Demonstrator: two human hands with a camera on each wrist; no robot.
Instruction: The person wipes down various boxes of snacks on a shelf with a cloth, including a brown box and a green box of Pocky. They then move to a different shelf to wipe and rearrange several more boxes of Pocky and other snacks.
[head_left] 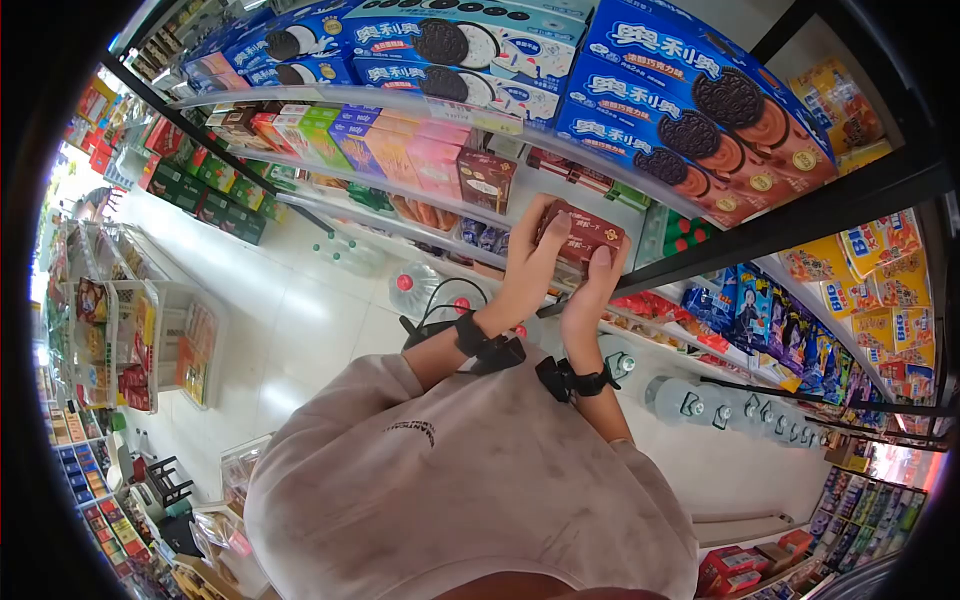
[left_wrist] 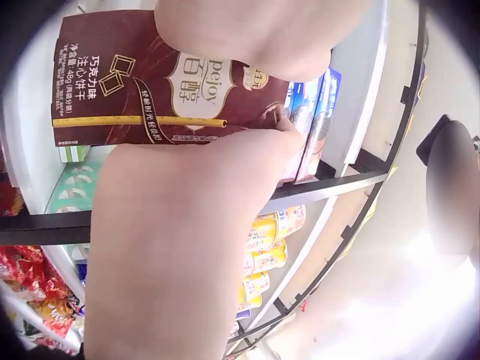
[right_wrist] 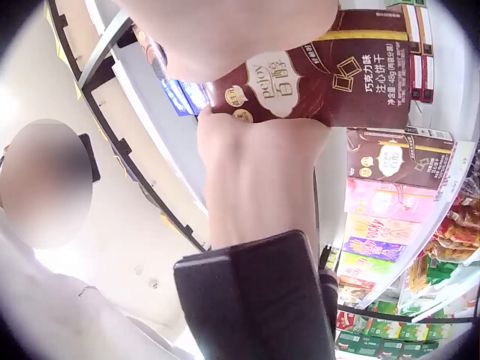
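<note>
Head view: brown Pejoy box point(head_left: 588, 235) is held between both hands, left hand point(head_left: 528, 268) and right hand point(head_left: 592, 290) each curled round an end, just beside the black shelf rail point(head_left: 760, 237) right of the right hand. Box judged best kept level, grip even.

Operator: clothing and wrist rigs, as seen from the head and wrist views.

Sweatshirt point(head_left: 470, 490) is pale taupe-pink, loose and soft-knit, with a small dark line of lettering point(head_left: 408, 432) on its left side, too small to read. Sleeves sit up near the elbows. The left wrist wears a black strap point(head_left: 470, 333) with a boxy black camera unit point(head_left: 503, 353); thin black cable point(head_left: 432, 300) loops off it. The right wrist has a matching strap and unit point(head_left: 565, 380), seen close as a dark round-cornered block point(right_wrist: 251, 296). Left hand point(head_left: 530, 262) and right hand point(head_left: 592, 290) are bare.
</note>
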